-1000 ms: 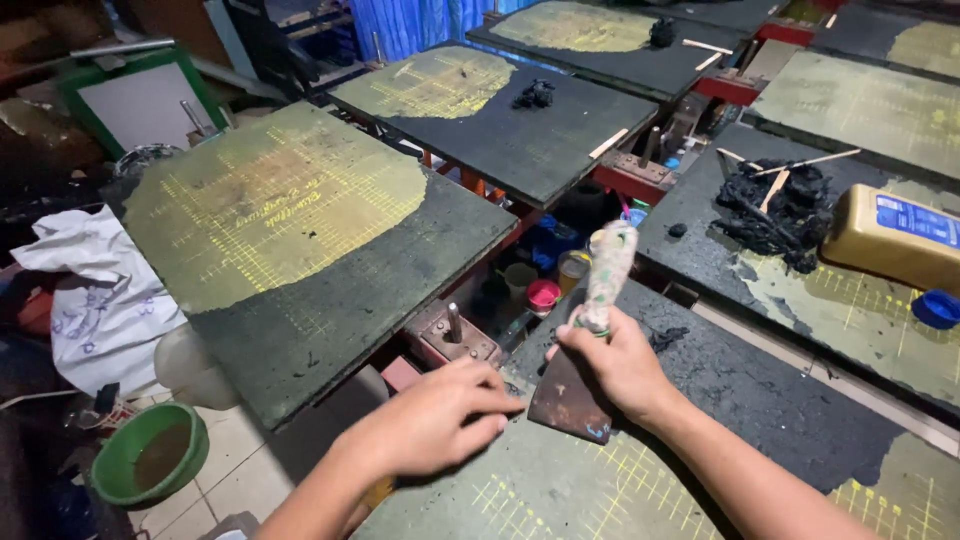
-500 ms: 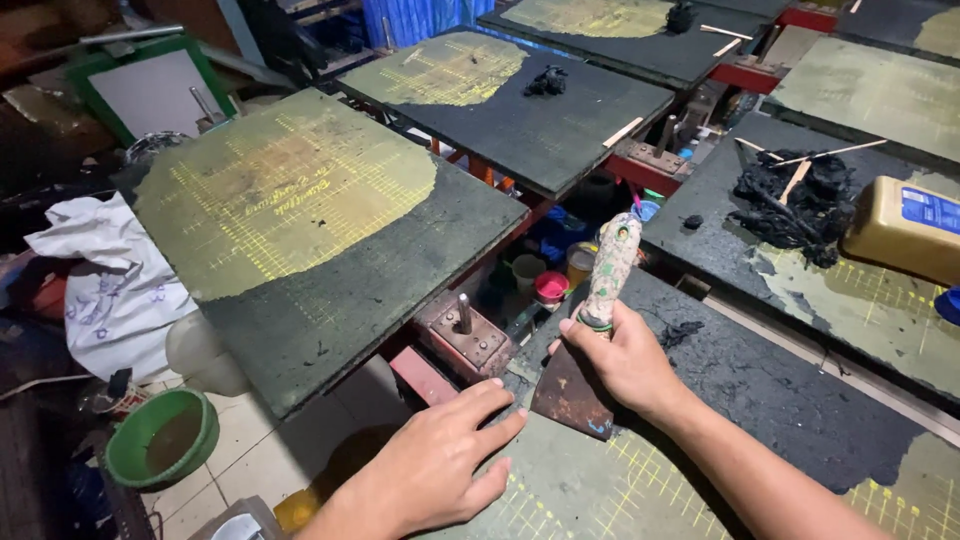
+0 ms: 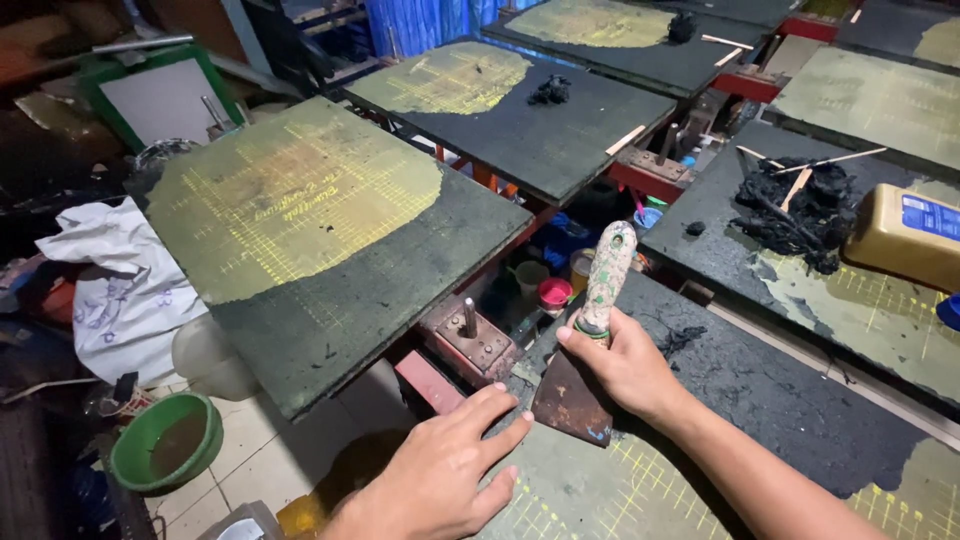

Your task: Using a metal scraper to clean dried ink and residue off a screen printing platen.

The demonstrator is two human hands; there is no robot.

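My right hand (image 3: 625, 368) grips a scraper (image 3: 588, 340) by its paint-spattered handle, the wide rusty blade pressed down on the near platen (image 3: 760, 400), a dark board with yellow grid lines. My left hand (image 3: 450, 470) lies flat, fingers spread, on the near left corner of that same board, just left of the blade. Black scraped residue coats the board to the right of the blade.
Another platen (image 3: 310, 230) with a yellowish patch stands to the left, on a red arm with a metal bracket (image 3: 470, 342). A heap of black residue (image 3: 795, 205) and a tan jug (image 3: 905, 232) lie right. A green bowl (image 3: 165, 440) and white cloth (image 3: 120, 290) sit by the floor.
My left hand has slid slightly forward on the board corner. The scraper blade stays in about the same place. The view has shifted a little.
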